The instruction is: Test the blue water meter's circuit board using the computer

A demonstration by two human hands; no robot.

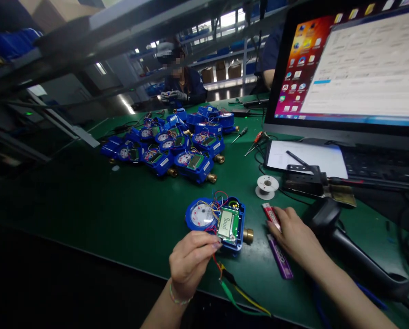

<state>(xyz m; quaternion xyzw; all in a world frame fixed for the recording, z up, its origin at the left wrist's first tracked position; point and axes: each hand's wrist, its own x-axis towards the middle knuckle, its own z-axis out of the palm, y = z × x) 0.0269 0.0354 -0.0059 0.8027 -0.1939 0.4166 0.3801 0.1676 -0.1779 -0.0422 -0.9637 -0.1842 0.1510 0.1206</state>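
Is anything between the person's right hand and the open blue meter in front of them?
Nothing blocks it. The right hand rests on a red stick just right of the blue meter, bare mat between them. The left hand already touches the meter's near edge.

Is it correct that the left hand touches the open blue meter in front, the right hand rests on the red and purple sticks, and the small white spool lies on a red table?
Not quite: the head view shows a green table, not red. The rest holds: the left hand touches the open blue meter, the right hand rests on the red and purple sticks, and the small white spool lies there.
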